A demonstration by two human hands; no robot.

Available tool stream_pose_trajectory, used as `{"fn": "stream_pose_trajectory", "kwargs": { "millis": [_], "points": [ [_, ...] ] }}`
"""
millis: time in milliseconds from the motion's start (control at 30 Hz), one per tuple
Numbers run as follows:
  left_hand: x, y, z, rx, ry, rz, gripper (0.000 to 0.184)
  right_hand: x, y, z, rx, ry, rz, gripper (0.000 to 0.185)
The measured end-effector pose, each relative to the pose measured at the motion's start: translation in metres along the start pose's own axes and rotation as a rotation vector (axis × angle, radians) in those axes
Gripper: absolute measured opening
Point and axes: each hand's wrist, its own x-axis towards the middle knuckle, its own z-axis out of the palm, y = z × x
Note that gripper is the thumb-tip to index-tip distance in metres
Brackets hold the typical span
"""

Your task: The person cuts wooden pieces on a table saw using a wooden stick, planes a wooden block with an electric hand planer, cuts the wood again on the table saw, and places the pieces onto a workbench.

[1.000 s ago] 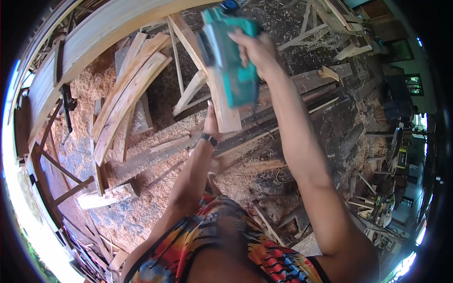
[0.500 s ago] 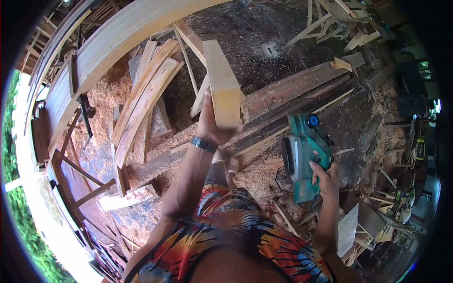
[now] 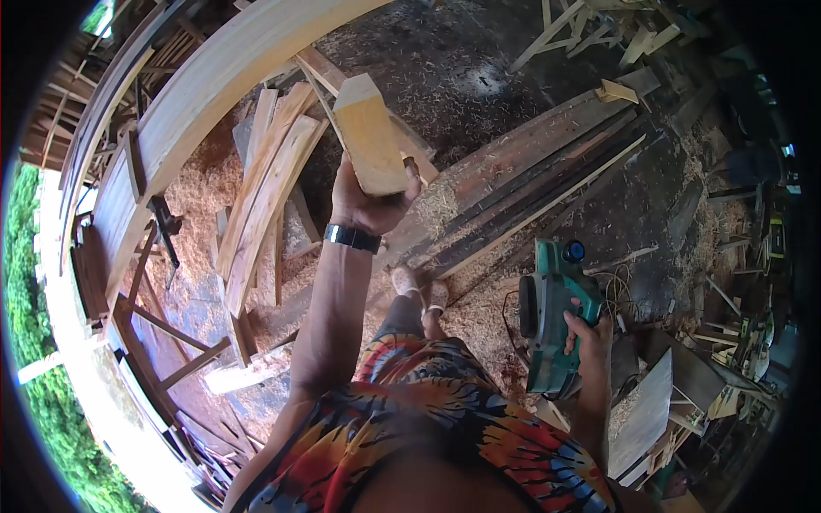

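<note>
The left grip (image 3: 373, 203) holds a flat-faced wooden beam (image 3: 369, 137), the right grip (image 3: 587, 335) a planer (image 3: 547, 329).

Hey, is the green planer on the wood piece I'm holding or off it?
Off it: the right hand holds the planer apart from the wood piece in the left hand, with a gap between them.

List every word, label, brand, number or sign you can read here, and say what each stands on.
No text can be read anywhere in this view.
Green power tool in the right hand: no legible brand or number; any small marking is too blurred to read.
Wooden piece in the left hand: no legible lettering.
Dark wristband: nothing legible.
Background items at the far right: too small and dark to read.
</note>
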Motion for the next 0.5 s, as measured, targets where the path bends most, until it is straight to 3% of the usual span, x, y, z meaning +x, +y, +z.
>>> {"fn": "stream_pose_trajectory", "kwargs": {
  "millis": [500],
  "points": [
    [-0.014, -0.01, -0.002, 0.055, 0.045, 0.002, 0.049, 0.007, -0.011, 0.026, 0.011, -0.097, -0.044, 0.043]
  ]
}}
